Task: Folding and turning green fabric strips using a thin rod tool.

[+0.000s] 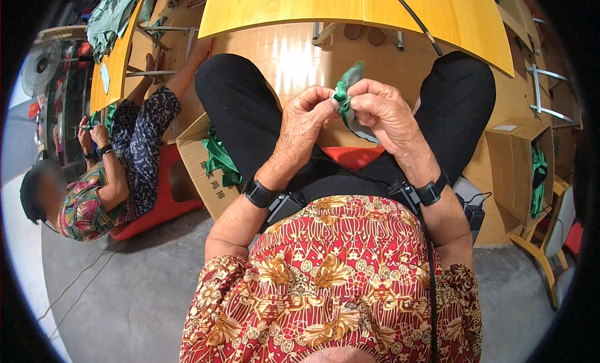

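Observation:
Between my knees, a small piece of green cloth (342,90) is held up, bunched and twisted in the middle, with a paler grey-green part hanging below. My left hand (299,124) pinches its left side between thumb and forefinger. From the right, my right hand (389,116) grips the same cloth, its fingertips almost touching the left ones. Whatever lies inside the folds is hidden by my fingers.
Ahead is a yellow wooden table (281,13) with a black cable (415,16) across it. Cardboard boxes with green cloth stand at my left (206,181) and right (509,153). A co-worker sits on a red chair (170,181) at the left, holding green material.

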The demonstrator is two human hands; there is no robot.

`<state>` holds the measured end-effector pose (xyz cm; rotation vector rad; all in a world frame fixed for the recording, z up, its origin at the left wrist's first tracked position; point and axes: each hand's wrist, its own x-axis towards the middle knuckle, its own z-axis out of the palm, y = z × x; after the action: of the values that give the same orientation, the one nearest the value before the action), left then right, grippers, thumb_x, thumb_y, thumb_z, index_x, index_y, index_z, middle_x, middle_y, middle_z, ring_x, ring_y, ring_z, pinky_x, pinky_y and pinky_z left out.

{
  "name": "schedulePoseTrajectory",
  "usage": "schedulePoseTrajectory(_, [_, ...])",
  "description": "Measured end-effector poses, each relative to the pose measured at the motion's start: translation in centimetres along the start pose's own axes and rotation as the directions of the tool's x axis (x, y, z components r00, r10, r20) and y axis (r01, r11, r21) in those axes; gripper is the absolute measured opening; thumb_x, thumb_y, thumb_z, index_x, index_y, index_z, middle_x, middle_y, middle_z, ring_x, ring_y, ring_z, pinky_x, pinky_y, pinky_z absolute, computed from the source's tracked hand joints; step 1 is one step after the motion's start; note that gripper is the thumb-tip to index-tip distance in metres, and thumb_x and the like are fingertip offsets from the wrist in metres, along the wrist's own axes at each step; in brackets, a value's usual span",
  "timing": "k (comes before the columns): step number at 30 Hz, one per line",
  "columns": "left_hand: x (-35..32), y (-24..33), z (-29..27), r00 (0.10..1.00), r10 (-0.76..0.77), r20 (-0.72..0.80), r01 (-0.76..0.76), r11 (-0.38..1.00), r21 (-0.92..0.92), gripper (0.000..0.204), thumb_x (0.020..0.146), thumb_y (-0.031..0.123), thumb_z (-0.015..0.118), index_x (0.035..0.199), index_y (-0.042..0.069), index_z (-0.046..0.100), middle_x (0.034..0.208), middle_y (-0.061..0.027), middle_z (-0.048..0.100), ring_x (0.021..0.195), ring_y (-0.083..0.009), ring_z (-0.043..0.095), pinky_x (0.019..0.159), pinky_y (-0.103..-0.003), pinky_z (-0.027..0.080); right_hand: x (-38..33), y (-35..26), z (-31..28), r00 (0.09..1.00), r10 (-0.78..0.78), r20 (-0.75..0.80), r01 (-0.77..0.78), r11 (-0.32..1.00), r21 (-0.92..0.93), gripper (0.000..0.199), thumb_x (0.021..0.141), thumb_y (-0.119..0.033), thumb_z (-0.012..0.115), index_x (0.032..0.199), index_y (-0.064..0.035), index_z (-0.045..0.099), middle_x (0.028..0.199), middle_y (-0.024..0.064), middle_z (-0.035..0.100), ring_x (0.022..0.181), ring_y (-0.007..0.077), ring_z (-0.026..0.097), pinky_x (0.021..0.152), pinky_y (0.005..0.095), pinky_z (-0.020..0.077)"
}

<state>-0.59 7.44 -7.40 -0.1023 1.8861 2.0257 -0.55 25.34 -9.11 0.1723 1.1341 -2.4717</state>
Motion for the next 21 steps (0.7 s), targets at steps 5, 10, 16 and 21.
schedulePoseTrajectory(5, [-0.2,0.5,0.5,0.998,0.045,-0.048,-0.035,0.979,0.200,0.011,0.088,0.007,0.060,0.096,0.001,0.064,0.079,0.0015,0.061,0.072,-0.0042,0.054,0.063,-0.020,0.044,0.2,0.1,0.0,0.998,0.040,0.048,-0.038,0.999,-0.037,0.006,0.084,-0.007,0.061,0.087,-0.0031,0.061,0.066,-0.0067,0.050,0.056,0.0015,0.041,0.050,0.0164,0.0288])
schedulePoseTrajectory(10, [-0.4,0.7,0.1,0.959,0.279,0.050,-0.277,0.886,0.372,0.018,0.092,0.011,0.060,0.105,-0.003,0.062,0.086,0.0008,0.062,0.076,-0.0025,0.055,0.067,-0.018,0.046,0.2,-0.1,-0.3,0.995,0.028,0.097,-0.024,0.999,-0.045,0.006,0.085,-0.010,0.060,0.087,-0.0041,0.061,0.066,-0.0065,0.051,0.056,0.0012,0.041,0.050,0.0166,0.0290])
schedulePoseTrajectory(16, [-0.3,0.9,-0.3,0.997,0.072,0.010,-0.072,0.996,0.058,0.013,0.092,0.011,0.061,0.101,0.001,0.064,0.081,0.0022,0.063,0.070,-0.0021,0.054,0.064,-0.017,0.045,-0.2,-0.7,1.2,0.999,-0.008,0.046,0.014,0.992,-0.127,0.006,0.086,-0.008,0.062,0.087,-0.0026,0.060,0.071,-0.0024,0.058,0.061,0.0006,0.049,0.054,0.0160,0.0381])
schedulePoseTrajectory(21, [0.2,0.0,-0.4,0.999,0.033,-0.025,-0.033,0.999,-0.006,0.013,0.091,0.012,0.062,0.098,0.002,0.064,0.079,0.0007,0.064,0.066,-0.0033,0.056,0.062,-0.017,0.045,-0.3,-0.5,1.2,0.958,-0.282,-0.061,0.226,0.865,-0.447,0.012,0.086,-0.009,0.068,0.086,-0.0008,0.059,0.075,-0.0002,0.062,0.067,0.0016,0.054,0.056,0.0179,0.0453])
